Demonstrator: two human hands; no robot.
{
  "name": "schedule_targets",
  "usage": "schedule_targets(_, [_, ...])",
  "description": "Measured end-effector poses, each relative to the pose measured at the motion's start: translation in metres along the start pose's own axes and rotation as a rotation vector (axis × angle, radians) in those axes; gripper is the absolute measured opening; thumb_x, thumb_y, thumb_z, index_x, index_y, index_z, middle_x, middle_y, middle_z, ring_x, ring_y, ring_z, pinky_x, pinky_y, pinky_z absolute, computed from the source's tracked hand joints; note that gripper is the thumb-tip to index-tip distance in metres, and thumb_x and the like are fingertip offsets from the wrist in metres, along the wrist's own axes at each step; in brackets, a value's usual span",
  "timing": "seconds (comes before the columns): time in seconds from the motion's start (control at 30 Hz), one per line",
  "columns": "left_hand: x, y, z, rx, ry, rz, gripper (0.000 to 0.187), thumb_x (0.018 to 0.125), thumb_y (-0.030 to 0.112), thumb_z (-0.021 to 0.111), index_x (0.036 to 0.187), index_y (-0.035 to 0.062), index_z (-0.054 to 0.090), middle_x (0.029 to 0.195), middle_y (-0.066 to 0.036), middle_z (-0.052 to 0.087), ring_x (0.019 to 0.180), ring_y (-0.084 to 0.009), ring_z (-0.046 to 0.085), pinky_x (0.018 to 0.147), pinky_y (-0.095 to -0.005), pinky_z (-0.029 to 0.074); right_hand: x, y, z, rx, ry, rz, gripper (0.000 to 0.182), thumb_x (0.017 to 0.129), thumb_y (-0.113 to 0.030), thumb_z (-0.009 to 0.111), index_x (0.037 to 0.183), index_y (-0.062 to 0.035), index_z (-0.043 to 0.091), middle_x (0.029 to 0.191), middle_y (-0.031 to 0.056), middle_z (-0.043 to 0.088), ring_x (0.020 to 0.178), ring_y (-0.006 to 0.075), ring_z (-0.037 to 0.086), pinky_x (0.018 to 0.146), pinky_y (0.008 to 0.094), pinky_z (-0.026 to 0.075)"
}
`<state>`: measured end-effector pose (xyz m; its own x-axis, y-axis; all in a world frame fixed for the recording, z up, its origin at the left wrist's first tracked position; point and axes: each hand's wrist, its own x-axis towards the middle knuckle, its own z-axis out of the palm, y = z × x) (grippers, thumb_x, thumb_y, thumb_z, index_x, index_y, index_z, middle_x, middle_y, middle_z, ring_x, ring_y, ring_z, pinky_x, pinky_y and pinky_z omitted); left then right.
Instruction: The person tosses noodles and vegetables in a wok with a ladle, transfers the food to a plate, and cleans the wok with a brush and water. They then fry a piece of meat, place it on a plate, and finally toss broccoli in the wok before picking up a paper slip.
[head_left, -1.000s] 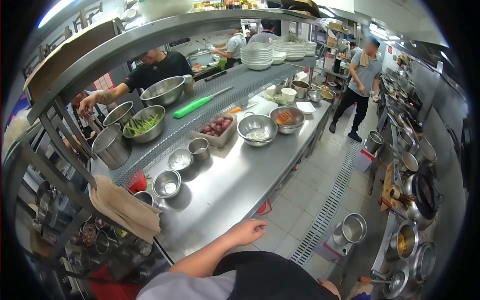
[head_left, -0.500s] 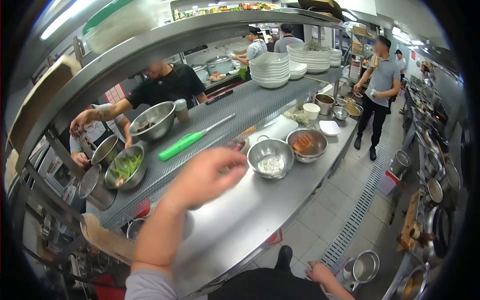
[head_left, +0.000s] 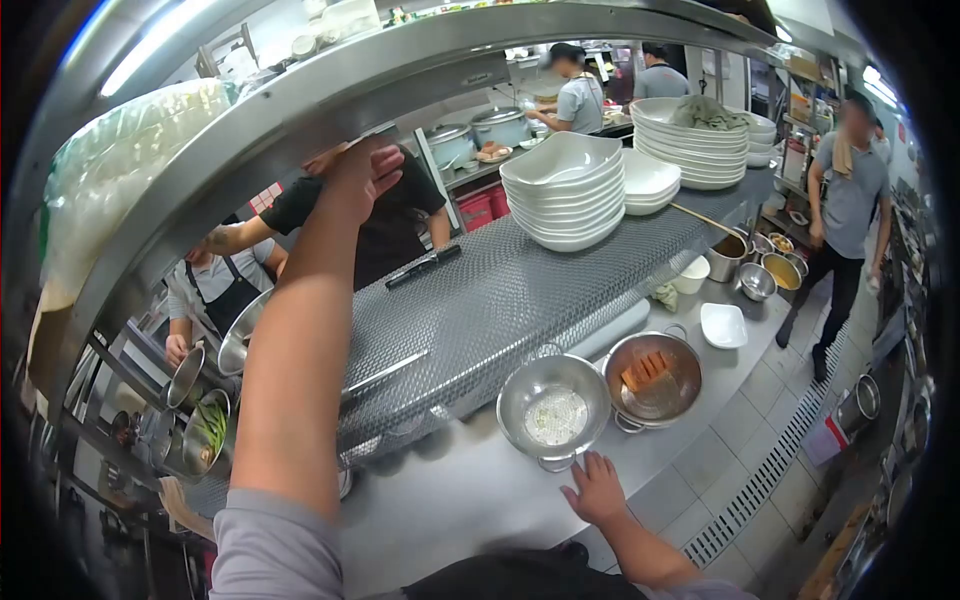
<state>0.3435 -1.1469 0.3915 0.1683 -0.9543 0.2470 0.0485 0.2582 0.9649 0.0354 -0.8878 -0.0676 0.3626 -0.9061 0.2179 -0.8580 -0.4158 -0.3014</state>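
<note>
My left hand is raised to the edge of the overhead steel shelf, its fingers stretched out. The arm crosses in front of a person in black. Low over the counter, my right hand has its fingers spread just below the lower handle of a two-handled steel colander, which has small pale bits on its perforated bottom. Beside it to the right sits a similar steel bowl with a grilled orange-brown piece of food inside.
Stacked white bowls and plates stand on the raised textured shelf. A white dish and a pot sit at the counter's far end. Several people work beyond; one person stands in the right aisle.
My left hand has risen from over the counter to the overhead shelf. My right hand has come up from my side to the colander. The view has shifted.
</note>
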Motion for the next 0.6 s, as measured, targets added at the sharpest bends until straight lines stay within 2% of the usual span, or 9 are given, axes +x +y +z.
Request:
schedule_targets(0.03, [0.009,-0.003,0.000,-0.110,-0.013,0.066,0.025,0.079,0.022,0.067,0.097,0.0103,0.056,0.091,-0.004,0.062,0.096,-0.0180,0.059,0.084,-0.0353,0.046,0.000,0.001,0.002,0.007,-0.001,0.003,0.056,0.084,-0.044,0.055,0.125,-0.0058,0.051,0.131,0.0226,0.044,0.127,0.0337,0.037,0.108,0.0463,0.025])
schedule_targets(0.17, [0.038,-0.009,0.000,-0.172,-0.009,0.165,0.018,0.079,0.018,0.066,0.093,0.0110,0.058,0.091,-0.002,0.062,0.098,-0.0164,0.056,0.085,-0.0348,0.045,0.003,0.003,0.004,0.039,-0.013,0.020,0.056,0.083,-0.043,0.057,0.124,-0.0057,0.052,0.130,0.0231,0.044,0.128,0.0348,0.036,0.108,0.0471,0.025])
schedule_targets(0.33, [0.051,-0.015,-0.003,-0.262,-0.184,0.264,0.010,0.080,0.008,0.063,0.088,0.0130,0.059,0.086,0.000,0.061,0.087,-0.0132,0.057,0.079,-0.0343,0.045,0.004,0.004,0.007,0.041,-0.023,0.000,0.053,0.082,-0.039,0.057,0.122,-0.0040,0.053,0.128,0.0236,0.044,0.126,0.0360,0.038,0.107,0.0493,0.026])
schedule_targets(0.6, [0.043,-0.016,-0.011,-0.191,-0.050,0.354,0.012,0.079,0.004,0.064,0.083,0.0134,0.057,0.082,0.001,0.059,0.082,-0.0116,0.056,0.073,-0.0305,0.046,0.002,0.005,0.008,0.061,-0.017,0.001,0.052,0.080,-0.036,0.058,0.121,-0.0036,0.054,0.127,0.0242,0.044,0.125,0.0372,0.037,0.107,0.0497,0.026])
